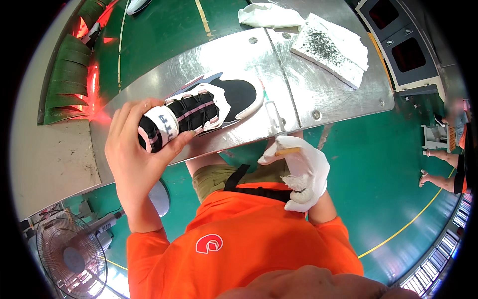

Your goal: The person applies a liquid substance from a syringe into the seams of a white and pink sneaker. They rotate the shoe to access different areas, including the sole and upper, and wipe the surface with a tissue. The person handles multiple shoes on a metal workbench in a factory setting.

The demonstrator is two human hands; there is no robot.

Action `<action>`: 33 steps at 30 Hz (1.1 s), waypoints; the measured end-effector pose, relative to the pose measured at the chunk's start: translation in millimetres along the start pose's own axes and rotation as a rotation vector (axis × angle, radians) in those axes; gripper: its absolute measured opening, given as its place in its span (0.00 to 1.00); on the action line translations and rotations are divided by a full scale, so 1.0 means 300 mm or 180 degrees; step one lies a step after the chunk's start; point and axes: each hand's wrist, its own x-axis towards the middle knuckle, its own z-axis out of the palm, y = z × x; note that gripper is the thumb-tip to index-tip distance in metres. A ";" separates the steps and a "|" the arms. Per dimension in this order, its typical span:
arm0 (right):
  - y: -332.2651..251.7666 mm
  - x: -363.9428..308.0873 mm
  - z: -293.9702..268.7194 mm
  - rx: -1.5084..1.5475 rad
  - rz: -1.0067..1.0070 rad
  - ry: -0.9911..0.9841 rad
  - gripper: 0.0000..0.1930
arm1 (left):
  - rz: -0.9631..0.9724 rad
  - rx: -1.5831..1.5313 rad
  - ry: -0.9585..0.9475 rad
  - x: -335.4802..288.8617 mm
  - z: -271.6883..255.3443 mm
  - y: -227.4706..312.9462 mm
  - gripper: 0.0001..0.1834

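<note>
A black, white and pink sneaker (219, 102) lies on the metal table with its toe to the right. My bare left hand (137, 134) is closed around its collar and heel end, fingers on the far side and thumb on the near side. At the table's near edge, my right hand (303, 169) in a white glove is closed on a slim tool with a clear handle (274, 114). The tool's thin tip is beside the sneaker's toe; whether they touch, I cannot tell. A tan strip (288, 151) and crumpled white material (298, 185) also show at this hand.
The metal table (199, 52) bears a white block with black specks (323, 50) and a white cloth (271, 16) at the far right. Left is a machine opening with green flaps (69, 74) and red glow. A fan (73, 259) stands lower left. People (455, 149) are at the far right.
</note>
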 end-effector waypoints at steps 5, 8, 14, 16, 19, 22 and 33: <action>-0.004 -0.038 -0.011 -0.0468 0.0247 -0.0059 0.50 | -0.0005 0.0011 0.0042 -0.005 -0.005 0.003 0.27; -0.004 -0.039 0.002 -0.0614 0.0180 0.0019 0.49 | -0.0037 0.0004 0.0048 -0.006 -0.004 0.006 0.27; -0.038 -0.053 0.023 -0.0888 0.0448 0.0144 0.49 | 0.0066 0.0099 0.0102 -0.019 -0.007 0.011 0.27; -0.051 -0.052 -0.003 -0.1129 0.0466 0.0014 0.49 | 0.0258 0.0091 0.0243 -0.036 -0.010 0.003 0.27; -0.158 0.002 -0.015 -0.1794 0.0361 0.0204 0.47 | 0.0621 0.0314 0.0404 -0.073 -0.015 -0.001 0.28; -0.250 0.163 -0.045 -0.4283 0.0050 0.0205 0.42 | 0.0683 0.0231 0.0443 -0.132 -0.032 -0.021 0.29; -0.137 0.814 -0.161 -0.6455 0.0114 -0.0099 0.26 | 0.0983 0.1459 0.1145 -0.339 -0.006 -0.228 0.26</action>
